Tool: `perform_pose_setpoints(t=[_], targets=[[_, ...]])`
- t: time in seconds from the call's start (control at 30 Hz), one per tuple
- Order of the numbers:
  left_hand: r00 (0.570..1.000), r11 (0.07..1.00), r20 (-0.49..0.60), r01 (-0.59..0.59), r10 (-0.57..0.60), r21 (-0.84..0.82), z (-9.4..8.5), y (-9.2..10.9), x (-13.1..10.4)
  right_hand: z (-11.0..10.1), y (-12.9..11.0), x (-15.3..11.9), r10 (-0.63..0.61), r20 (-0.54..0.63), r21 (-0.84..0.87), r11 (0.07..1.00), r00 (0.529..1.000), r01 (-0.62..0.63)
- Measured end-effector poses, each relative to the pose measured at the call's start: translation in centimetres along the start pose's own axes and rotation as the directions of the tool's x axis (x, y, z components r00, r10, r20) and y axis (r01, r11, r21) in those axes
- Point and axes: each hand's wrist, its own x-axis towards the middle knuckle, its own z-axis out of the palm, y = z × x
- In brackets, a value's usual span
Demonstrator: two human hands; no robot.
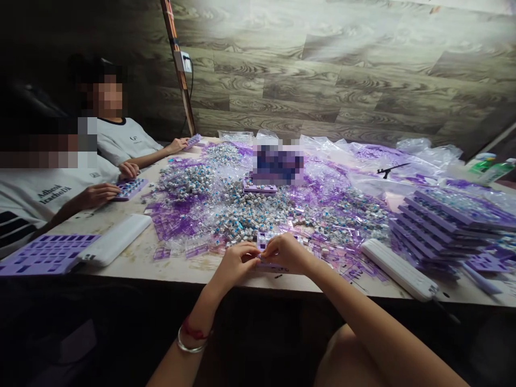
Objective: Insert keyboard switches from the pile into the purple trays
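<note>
A small light-purple frame with square openings (264, 237) lies on the table's near edge in front of me, mostly covered by my hands. At its left end, my left hand (238, 263) curls thumb and fingers around the edge. From the right, my right hand (287, 251) reaches over the frame in a closed pinch, its fingertips meeting those of the left. Whatever sits in that pinch is too small or hidden to make out. Just beyond the frame spreads a heap of small white and blue pieces (252, 212) that look like key switches.
Stacked purple frames (439, 226) stand at the right beside a long white bar (399, 269). Another white bar (116, 239) and a purple grid panel (48, 252) lie left. Clear purple plastic pieces (173, 215) cover the table. Two people work at the left with similar frames (132, 189).
</note>
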Motion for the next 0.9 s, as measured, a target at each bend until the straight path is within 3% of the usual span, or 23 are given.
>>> perform_pose_setpoints(t=[0.17,0.4,0.7,0.9], targets=[[0.999,0.995,0.016,0.053,-0.052,-0.085,0.1,0.0,-0.1,-0.2,-1.1,0.2,-0.028,0.031,-0.117,0.993,0.999,0.031],[0.999,0.999,0.042,0.031,-0.029,-0.04,-0.1,0.1,0.0,-0.4,-2.3,1.5,0.047,0.131,-0.322,0.947,0.99,-0.003],[1.0,0.999,-0.006,0.024,-0.024,-0.026,0.4,0.3,0.0,-0.8,-2.1,1.2,0.193,0.08,-0.272,0.948,0.978,-0.165],[0.995,0.998,0.093,0.041,-0.046,0.057,0.1,0.8,0.4,-1.1,-2.0,1.1,0.221,0.09,-0.358,0.917,0.971,-0.175]])
